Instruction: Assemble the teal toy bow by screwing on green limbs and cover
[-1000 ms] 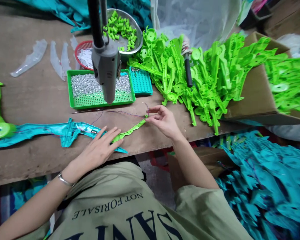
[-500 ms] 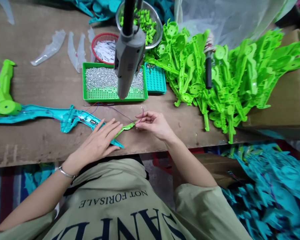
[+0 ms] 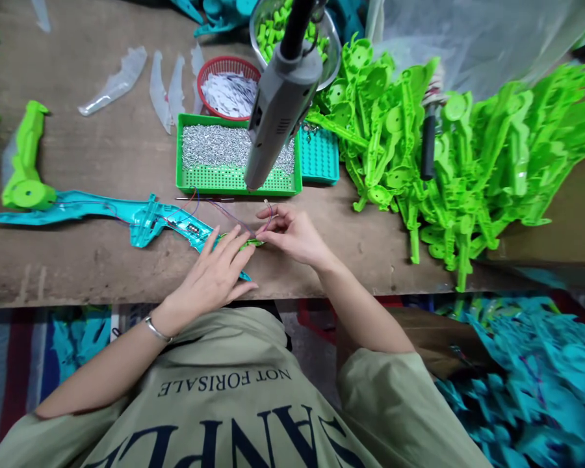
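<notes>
A long blue plastic shell [image 3: 90,204], bow-shaped and open on its upper side, lies along the table with thin wires and a small metal-coloured part in it. My left hand [image 3: 202,276] rests flat over its right end, fingers stretched out. Under those fingertips and just beyond them shows a small green plastic piece [image 3: 251,243]. At the right tip of this piece, the thumb and fingers of my right hand [image 3: 295,235] pinch thin red and blue wires [image 3: 272,214]. Whether they also grip the green piece, I cannot tell.
A grey electric screwdriver [image 3: 275,110] hangs over a green tray [image 3: 238,184] of screws. Behind stand a red basket [image 3: 229,63] of white strips and a metal bowl [image 3: 335,58] of green pieces. Green shells [image 3: 394,130] pile up at the right; a green-and-clear part [image 3: 29,156] lies left.
My right hand has come closer to my left hand, and the green piece shows less beyond the left fingers. The whole view has shifted slightly as the head moved.
</notes>
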Action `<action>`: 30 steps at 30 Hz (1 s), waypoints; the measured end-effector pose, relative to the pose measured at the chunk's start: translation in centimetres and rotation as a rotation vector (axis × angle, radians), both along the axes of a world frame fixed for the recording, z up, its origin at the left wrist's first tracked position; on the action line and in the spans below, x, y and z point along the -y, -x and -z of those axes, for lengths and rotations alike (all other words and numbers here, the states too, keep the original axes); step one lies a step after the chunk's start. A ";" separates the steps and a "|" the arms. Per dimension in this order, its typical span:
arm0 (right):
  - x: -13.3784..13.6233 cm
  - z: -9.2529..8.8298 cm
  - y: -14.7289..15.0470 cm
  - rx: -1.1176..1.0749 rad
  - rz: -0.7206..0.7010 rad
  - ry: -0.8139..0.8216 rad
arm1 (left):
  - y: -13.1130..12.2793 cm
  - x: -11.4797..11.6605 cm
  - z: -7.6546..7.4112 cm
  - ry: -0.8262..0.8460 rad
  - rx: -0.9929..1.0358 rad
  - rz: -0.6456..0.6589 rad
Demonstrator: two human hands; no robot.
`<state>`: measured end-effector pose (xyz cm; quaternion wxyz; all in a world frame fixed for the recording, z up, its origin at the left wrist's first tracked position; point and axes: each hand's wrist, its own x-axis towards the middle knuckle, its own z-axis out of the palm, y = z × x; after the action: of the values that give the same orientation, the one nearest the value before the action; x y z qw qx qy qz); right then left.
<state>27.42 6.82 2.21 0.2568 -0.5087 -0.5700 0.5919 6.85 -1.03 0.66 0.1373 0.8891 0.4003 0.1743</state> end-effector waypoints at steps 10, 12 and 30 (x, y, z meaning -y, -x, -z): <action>-0.3 0.5 -0.9 -0.059 0.028 0.088 | -0.1 0.5 0.7 0.030 0.089 -0.020; 0.0 0.1 -0.9 -0.170 0.062 0.127 | -0.5 0.4 0.4 0.026 0.135 -0.080; 1.5 -1.2 0.6 -0.152 0.026 -0.023 | -3.4 -0.8 -1.2 -0.078 0.185 -0.476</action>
<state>26.86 5.31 3.38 0.3129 -0.4668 -0.5487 0.6190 10.30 -0.18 1.87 0.0938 0.7547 0.5772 0.2975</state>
